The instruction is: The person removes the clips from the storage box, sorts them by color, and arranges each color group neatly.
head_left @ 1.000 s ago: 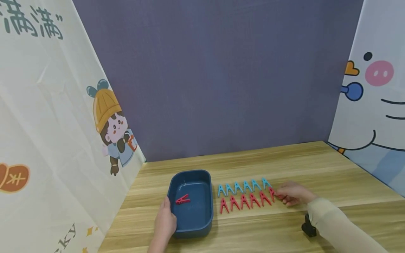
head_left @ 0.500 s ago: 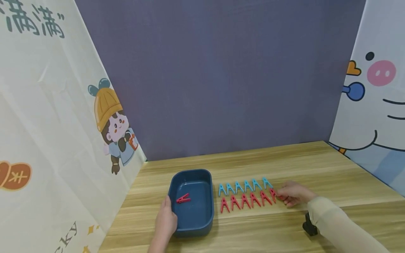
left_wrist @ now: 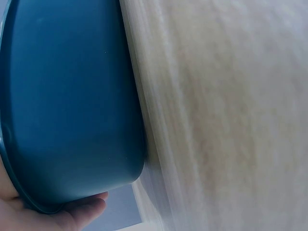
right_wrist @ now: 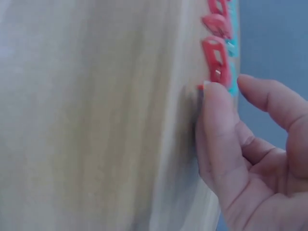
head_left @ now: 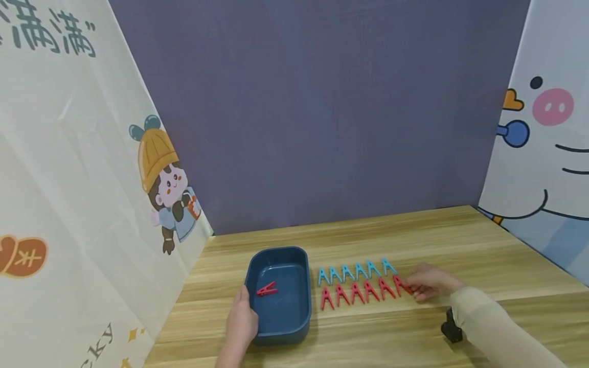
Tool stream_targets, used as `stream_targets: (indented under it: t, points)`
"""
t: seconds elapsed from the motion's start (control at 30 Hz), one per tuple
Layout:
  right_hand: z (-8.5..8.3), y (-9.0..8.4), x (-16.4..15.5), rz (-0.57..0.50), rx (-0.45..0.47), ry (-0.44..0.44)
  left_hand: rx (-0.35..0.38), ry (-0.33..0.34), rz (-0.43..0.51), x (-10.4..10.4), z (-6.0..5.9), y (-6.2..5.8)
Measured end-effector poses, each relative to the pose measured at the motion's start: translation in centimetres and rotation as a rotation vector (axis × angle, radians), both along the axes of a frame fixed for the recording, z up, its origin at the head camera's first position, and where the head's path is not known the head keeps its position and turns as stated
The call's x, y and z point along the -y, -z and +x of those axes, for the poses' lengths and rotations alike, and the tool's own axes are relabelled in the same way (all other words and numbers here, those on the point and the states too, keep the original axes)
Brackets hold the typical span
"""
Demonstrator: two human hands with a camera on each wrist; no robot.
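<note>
On the wooden bench (head_left: pixel 460 240), the rightmost red clip (head_left: pixel 399 284) of the near row is pinched at its right end by the curled fingers (right_wrist: pixel 215 115) of the right hand (head_left: pixel 430 282). Its long axis is slanted, with the narrow tip pointing far and left. Five more red clips (head_left: pixel 354 292) lie to its left, with a row of blue clips (head_left: pixel 354 271) just beyond. Further left, the near-left rim of a blue tub (head_left: pixel 280 294) is gripped by the left hand (head_left: pixel 240 323); one red clip (head_left: pixel 266 290) lies inside it.
</note>
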State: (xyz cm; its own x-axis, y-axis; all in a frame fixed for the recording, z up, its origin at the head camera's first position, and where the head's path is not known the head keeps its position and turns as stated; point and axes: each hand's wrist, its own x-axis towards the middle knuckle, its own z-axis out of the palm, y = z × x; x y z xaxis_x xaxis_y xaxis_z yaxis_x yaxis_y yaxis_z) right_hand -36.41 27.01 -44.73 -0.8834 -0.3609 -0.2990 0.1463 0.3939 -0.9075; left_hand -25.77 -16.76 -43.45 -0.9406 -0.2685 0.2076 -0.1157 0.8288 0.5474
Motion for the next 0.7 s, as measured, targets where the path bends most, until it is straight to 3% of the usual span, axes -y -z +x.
stream_targets:
  t: [0.33,0.6,0.7]
  points:
    - [-1.7,-2.1,-0.6,-0.170,-0.020,-0.071,-0.002,-0.007,0.009,0.1,0.0,0.1]
    - [-2.0,-3.8,3.3,-0.310,0.026,0.000,0.000,-0.006,0.019,0.1,-0.1,0.2]
    - [-2.0,-4.1,5.1,-0.328,0.016,-0.010,-0.009,-0.003,0.017,0.0,-0.2,0.3]
